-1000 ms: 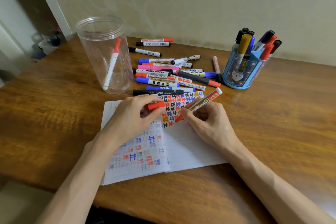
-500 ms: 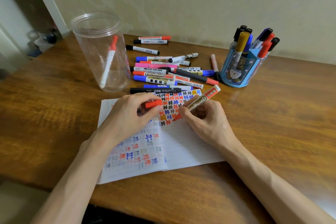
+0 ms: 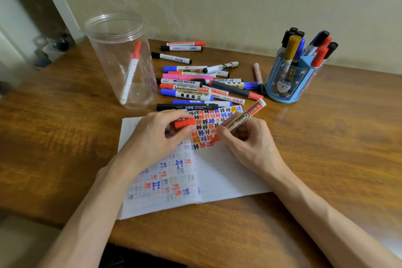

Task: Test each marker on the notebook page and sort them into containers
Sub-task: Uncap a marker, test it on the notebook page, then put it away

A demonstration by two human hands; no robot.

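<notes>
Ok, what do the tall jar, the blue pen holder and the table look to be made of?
Tall jar: clear glossy plastic by the look; the marker inside shows through. Blue pen holder: likely translucent plastic; markers show through its wall. Table: wood or wood-look veneer, semi-gloss, visible grain.

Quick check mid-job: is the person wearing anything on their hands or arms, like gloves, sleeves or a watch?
Nothing is worn. The left hand and right hand are bare, with no gloves or rings that show. The left forearm and right forearm are uncovered down to the frame edge: no sleeve, watch or wristband in view.
</notes>
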